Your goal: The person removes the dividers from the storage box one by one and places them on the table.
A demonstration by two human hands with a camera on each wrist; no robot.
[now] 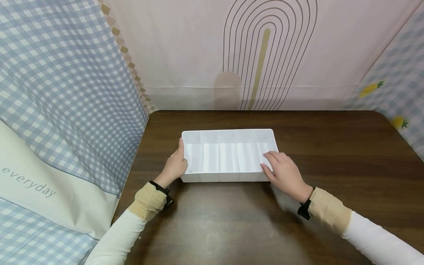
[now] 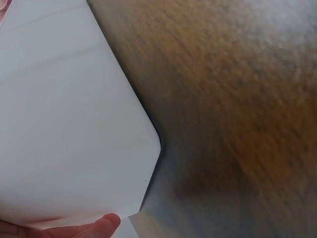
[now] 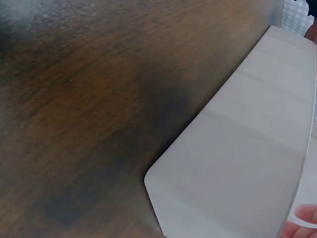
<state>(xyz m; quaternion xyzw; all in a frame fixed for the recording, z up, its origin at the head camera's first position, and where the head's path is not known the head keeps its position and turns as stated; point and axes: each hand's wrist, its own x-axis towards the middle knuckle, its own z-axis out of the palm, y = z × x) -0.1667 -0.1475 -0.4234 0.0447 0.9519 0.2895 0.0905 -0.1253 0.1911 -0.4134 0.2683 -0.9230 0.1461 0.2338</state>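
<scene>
A white plastic organizer box (image 1: pixel 225 177) with several side-by-side compartments sits on the brown wooden table. My left hand (image 1: pixel 174 165) grips its left end, one finger laid along the outer wall and the thumb at the rim. In the left wrist view a fingertip (image 2: pixel 110 219) presses against the box (image 2: pixel 74 119) near its lower corner. At the right end, my right hand (image 1: pixel 286 175) holds the wall near the front corner, its fingertips over the rim and inside the last compartment. The right wrist view shows the long front wall of the box (image 3: pixel 233 144).
The wooden table (image 1: pixel 338 154) extends around the box on all sides. Behind it hangs a pale cloth (image 1: pixel 185 48) printed with arches. A blue checked cloth (image 1: pixel 66 73) drapes along the left edge, and another checked cloth (image 1: pixel 397 70) hangs at the right.
</scene>
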